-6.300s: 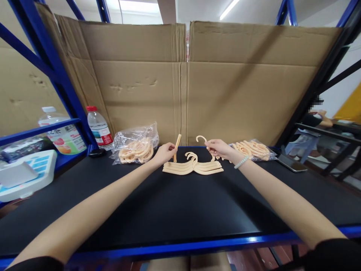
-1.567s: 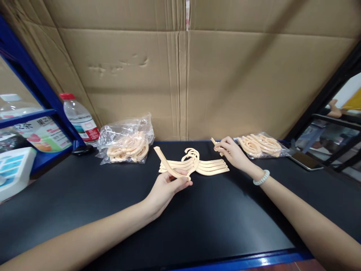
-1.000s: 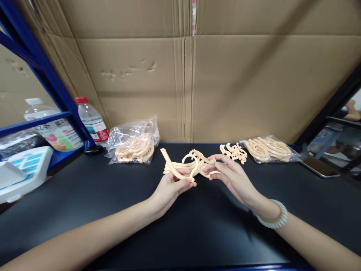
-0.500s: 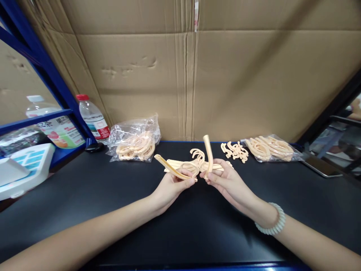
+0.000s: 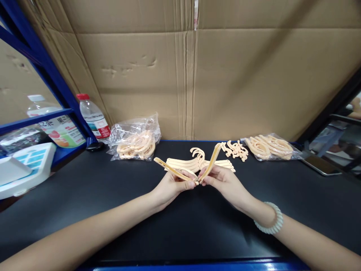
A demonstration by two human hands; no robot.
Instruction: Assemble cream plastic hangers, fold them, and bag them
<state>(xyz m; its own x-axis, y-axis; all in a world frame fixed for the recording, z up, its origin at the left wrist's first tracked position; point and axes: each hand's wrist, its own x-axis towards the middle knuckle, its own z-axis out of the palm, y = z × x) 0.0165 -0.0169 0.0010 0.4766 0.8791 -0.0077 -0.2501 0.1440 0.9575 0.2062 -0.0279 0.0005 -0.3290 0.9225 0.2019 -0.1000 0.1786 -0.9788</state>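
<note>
My left hand (image 5: 176,187) is closed around the inner end of a beige plastic hanger arm (image 5: 169,168), whose free end points up and left. A second hanger arm (image 5: 213,160) stands steeply in my right hand (image 5: 221,184), pinched near its lower end, hollow side toward me. The inner ends of both arms meet between my fingertips; whether they are joined I cannot tell. Just behind my hands lies a stack of beige hangers (image 5: 183,164) with their hooks (image 5: 198,152) pointing away from me.
Loose hook pieces (image 5: 236,149) lie behind on the right, beside a clear bag of hanger arms (image 5: 270,146) and a phone (image 5: 321,165). At back left are another bag of parts (image 5: 137,145), a bottle (image 5: 94,116) and a black mouse (image 5: 95,146). Cardboard (image 5: 135,86) closes off the back.
My right hand has turned its hanger arm, which now leans right and shows its hollow side. Its lower end has come against the piece in my left hand.
</note>
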